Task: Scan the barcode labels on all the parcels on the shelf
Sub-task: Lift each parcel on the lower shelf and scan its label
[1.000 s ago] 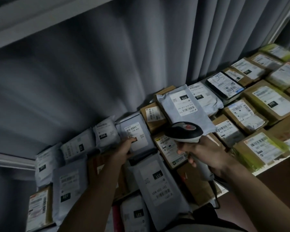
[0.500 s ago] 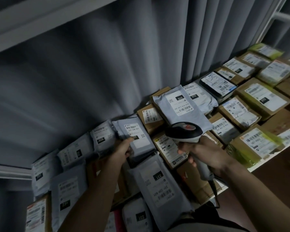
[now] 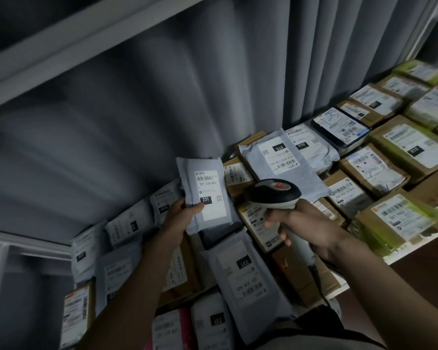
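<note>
Left hand (image 3: 180, 218) grips one grey parcel (image 3: 204, 195); right hand (image 3: 306, 226) grips one scanner (image 3: 273, 194).

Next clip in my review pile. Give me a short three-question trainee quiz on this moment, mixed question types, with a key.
1. True or false: the left hand holds up the grey plastic mailer bag with the white label marked 231, lifted off the pile.
2. Multiple choice: what does the right hand grip? A) a roll of tape B) the black and white handheld barcode scanner C) a brown cardboard box
3. Fill in: behind the parcels on the white shelf hangs a grey ____.

Key: 1 true; 2 B; 3 curtain.
</note>
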